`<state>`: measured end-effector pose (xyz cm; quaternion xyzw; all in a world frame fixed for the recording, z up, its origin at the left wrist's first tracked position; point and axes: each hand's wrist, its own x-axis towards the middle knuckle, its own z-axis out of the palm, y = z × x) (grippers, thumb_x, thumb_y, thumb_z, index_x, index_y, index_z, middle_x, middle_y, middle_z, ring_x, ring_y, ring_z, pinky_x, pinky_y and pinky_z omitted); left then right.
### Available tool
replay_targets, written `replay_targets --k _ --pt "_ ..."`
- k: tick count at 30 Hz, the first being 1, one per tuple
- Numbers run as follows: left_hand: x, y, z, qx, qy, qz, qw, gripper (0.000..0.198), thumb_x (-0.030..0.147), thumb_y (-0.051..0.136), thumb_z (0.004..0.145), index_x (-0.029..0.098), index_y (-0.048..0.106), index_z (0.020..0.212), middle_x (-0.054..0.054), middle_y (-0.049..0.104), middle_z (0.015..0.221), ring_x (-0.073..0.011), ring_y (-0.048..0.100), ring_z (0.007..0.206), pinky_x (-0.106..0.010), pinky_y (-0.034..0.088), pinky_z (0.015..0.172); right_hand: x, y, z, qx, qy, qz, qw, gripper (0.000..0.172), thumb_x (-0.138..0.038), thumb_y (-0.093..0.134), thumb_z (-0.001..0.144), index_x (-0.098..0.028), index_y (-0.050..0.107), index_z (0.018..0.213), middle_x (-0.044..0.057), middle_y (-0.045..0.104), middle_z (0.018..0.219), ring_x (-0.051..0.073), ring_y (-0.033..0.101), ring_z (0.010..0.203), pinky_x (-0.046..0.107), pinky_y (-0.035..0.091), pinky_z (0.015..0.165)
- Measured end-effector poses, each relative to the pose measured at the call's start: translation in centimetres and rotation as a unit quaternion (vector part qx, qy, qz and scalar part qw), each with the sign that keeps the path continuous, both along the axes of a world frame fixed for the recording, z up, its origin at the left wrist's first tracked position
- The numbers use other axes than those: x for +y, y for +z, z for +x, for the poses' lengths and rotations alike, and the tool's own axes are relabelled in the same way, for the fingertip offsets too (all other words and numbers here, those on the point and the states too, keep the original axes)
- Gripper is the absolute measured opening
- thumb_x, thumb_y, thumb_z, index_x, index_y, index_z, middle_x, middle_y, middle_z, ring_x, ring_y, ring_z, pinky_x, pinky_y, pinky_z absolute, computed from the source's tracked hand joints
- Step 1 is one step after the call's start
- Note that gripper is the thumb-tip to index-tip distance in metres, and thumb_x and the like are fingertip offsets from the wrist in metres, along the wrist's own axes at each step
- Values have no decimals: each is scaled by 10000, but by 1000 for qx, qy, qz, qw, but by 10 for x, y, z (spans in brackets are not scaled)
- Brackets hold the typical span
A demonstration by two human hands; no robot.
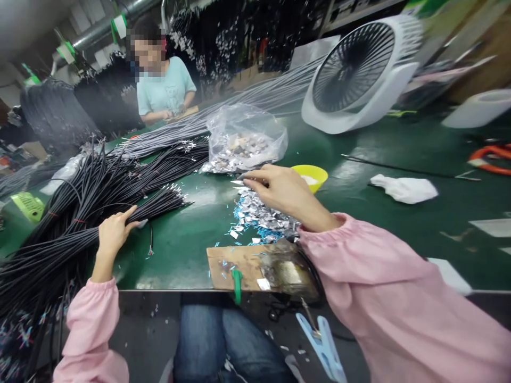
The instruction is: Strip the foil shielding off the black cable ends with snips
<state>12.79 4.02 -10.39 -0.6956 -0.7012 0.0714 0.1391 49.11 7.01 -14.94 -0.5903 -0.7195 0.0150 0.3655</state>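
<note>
My left hand (113, 232) is closed round part of a bundle of black cables (159, 205) at the left of the table. Their stripped, pale ends point right, and a short cable end with coloured wires (150, 246) hangs just below. My right hand (281, 192) reaches over a heap of silver foil pieces (261, 213) mixed with small blue tube bits. Thumb and forefinger pinch a small silver foil piece (237, 183) at the heap's far edge; its outline is partly blurred. Behind that hand stands a yellow bowl (317, 175) with something white inside.
A clear plastic bag (247, 135) of scraps lies behind the heap. A wooden board (227, 260) with a taped block sits at the front edge, a blue clamp (321, 343) below. A white fan (359, 80) stands back right. A co-worker (165, 85) sits across the table.
</note>
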Motion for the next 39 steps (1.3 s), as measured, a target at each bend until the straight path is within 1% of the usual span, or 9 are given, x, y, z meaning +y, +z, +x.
replay_targets --k 4,7,10,15,19,27,30,35,39 --pt "-7 -14 11 -125 -55 34 990 457 416 548 831 298 521 1272 -107 669 1056 -305 631 901 -372 471 748 0 10 -21 28 53 -36 998 212 -237 538 803 -208 739 868 52 709 793 201 617 674 299 435 598" --pt "-7 -21 18 -305 -98 62 945 362 343 589 801 287 618 1157 -66 651 1135 -291 597 1020 -386 442 863 -2 21 -38 38 89 -53 994 217 -299 540 821 -219 738 863 43 722 821 193 631 687 279 435 585" --pt "-2 -21 15 -379 -108 95 914 322 368 466 862 229 655 1083 -53 666 1106 -225 599 1026 -333 444 895 -7 30 -55 42 96 -45 994 239 -376 581 803 -230 724 926 47 717 870 209 638 748 276 430 598" --pt "6 -15 18 -474 -112 111 866 453 481 425 849 121 694 907 -62 678 710 -154 611 628 -250 481 603 -15 26 -65 59 96 -36 993 193 -352 586 801 -208 714 813 35 681 711 180 598 625 251 365 531" --pt "13 -9 52 -525 -160 51 834 445 496 495 796 117 704 901 -21 601 541 -115 522 479 -222 423 475 -21 20 -65 104 152 -30 982 299 -318 499 854 -187 663 641 3 620 542 133 530 488 232 352 483" --pt "19 1 139 -594 -301 -23 746 180 291 599 759 138 694 768 -58 686 729 -160 614 658 -245 481 591 -29 21 -65 251 151 58 954 183 -276 532 793 -156 663 751 45 668 683 156 596 580 246 451 516" --pt "11 -5 146 -586 -308 17 749 122 230 590 783 147 679 770 -47 669 719 -145 609 630 -231 480 560 -31 18 -63 241 146 62 957 153 -231 532 772 -156 665 764 46 664 690 151 587 577 240 442 507" --pt "1 -11 134 -504 -319 116 794 78 131 611 778 161 673 815 -34 654 765 -130 610 671 -222 491 603 -32 17 -59 194 176 28 965 166 -190 510 790 -139 665 758 32 624 627 122 530 518 219 387 471" --pt "-1 -19 136 -475 -322 206 792 73 126 594 800 159 657 819 -22 639 748 -115 593 653 -205 478 595 -33 21 -61 185 192 17 964 226 -231 497 834 -143 631 675 9 569 552 96 464 455 197 335 419"
